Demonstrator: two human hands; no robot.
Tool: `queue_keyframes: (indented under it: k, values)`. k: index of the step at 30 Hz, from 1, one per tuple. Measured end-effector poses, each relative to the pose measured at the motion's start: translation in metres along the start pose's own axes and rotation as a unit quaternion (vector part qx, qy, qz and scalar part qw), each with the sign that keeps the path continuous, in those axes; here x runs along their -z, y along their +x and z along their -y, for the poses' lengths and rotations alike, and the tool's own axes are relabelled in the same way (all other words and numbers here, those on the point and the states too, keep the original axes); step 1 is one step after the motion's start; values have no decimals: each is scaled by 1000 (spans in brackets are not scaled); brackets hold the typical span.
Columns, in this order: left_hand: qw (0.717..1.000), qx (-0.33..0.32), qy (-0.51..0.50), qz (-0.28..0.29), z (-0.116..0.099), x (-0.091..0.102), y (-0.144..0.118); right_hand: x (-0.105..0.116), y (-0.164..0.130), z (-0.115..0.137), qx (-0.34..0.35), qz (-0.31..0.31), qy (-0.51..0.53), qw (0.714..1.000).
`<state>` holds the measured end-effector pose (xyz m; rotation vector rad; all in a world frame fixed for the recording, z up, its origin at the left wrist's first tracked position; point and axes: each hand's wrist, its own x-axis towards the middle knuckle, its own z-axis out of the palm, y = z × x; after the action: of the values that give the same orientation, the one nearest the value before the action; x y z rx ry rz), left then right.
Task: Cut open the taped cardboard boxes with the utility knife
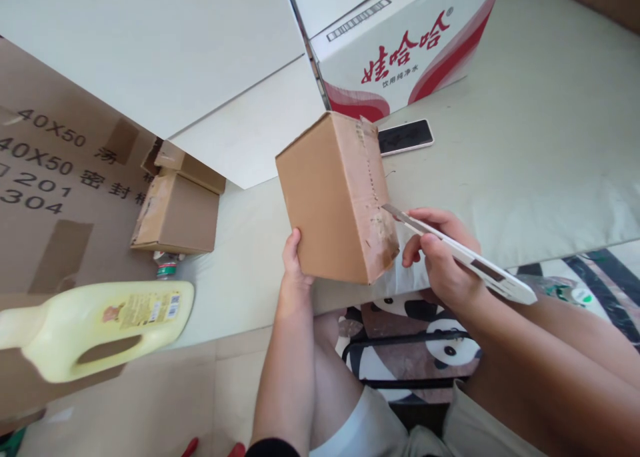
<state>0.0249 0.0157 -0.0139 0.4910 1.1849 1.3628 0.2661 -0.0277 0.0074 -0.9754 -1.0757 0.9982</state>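
My left hand (295, 260) grips a brown cardboard box (320, 210) by its lower left side; the thumb shows and the other fingers are hidden behind it. The box is tilted, with a taped, perforated seam on the side facing right. In my right hand (445, 257) is a white utility knife (480, 264), its blade extended. The blade tip meets or nearly meets the taped seam; I cannot tell if it touches. Behind the box a phone (407, 136) lies flat on the pale cloth surface.
A white and red carton (405, 50) stands at the back. Smaller cardboard boxes (183, 210) are stacked at left beside a large printed carton (60, 177). A pale yellow jug (115, 324) is at lower left. A panda-patterned stool (415, 350) shows between my legs.
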Motion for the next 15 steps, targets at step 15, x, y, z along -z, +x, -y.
queue_keyframes:
  k: [15]
  values:
    - [998,-55,-4,17,16,-10,-5,0,2,4,-71,77,85,991]
